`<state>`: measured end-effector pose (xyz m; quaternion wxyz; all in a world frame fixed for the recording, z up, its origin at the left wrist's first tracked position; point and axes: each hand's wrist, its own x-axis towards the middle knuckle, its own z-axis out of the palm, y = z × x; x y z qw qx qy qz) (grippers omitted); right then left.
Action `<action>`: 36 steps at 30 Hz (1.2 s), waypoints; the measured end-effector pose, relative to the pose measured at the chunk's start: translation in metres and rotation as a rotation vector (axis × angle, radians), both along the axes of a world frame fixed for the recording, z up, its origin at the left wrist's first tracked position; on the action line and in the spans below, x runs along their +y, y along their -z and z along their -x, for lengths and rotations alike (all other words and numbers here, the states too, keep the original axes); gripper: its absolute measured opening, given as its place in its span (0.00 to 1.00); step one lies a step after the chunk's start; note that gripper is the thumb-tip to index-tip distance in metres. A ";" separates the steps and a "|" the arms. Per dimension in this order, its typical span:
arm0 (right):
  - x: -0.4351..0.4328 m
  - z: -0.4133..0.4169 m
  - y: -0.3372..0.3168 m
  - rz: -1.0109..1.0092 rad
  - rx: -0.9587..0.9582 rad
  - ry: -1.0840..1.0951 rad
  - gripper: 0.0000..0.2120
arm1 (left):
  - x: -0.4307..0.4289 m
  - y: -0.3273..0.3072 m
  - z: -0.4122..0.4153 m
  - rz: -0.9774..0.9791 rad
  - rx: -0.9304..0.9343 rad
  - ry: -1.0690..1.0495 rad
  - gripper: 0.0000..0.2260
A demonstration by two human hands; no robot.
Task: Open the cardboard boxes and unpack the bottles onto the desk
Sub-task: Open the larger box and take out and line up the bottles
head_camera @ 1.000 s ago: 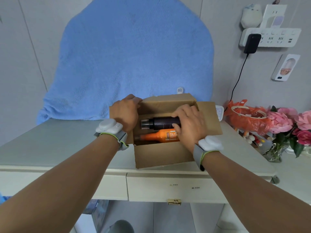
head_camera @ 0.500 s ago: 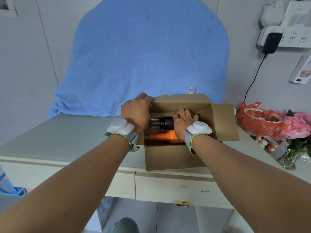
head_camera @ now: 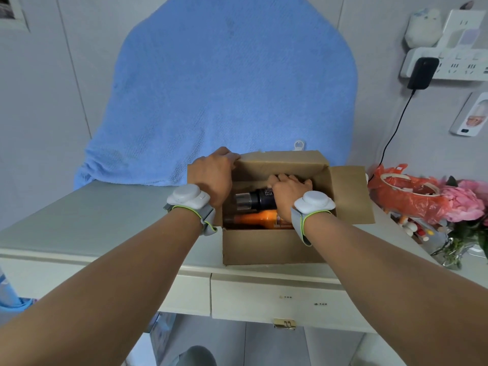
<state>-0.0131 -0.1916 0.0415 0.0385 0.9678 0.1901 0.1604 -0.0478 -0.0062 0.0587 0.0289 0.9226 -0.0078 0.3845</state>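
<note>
While left hand (head_camera: 211, 178) grips the cardboard box (head_camera: 274, 247) flap: unpacking, first bottle.
Right hand (head_camera: 289, 192) clasps dark bottle (head_camera: 257, 198); next, lift clear of orange bottle (head_camera: 260, 217).

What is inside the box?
The box holds a dark bottle and an orange bottle, both lying down. The right hand covers their far ends; anything beneath stays hidden.
</note>
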 end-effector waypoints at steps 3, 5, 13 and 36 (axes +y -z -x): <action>-0.003 0.005 -0.003 -0.128 -0.027 -0.135 0.23 | 0.004 -0.010 -0.006 -0.001 0.057 -0.047 0.14; -0.002 0.007 -0.014 -0.264 -0.018 -0.184 0.25 | 0.009 -0.018 -0.011 0.022 0.114 -0.093 0.15; 0.018 0.005 -0.057 -0.772 0.117 -0.266 0.29 | 0.091 -0.036 -0.009 0.105 0.290 -0.320 0.13; 0.021 0.010 -0.106 -1.671 0.552 -0.671 0.18 | 0.010 -0.112 0.009 0.979 0.558 0.726 0.25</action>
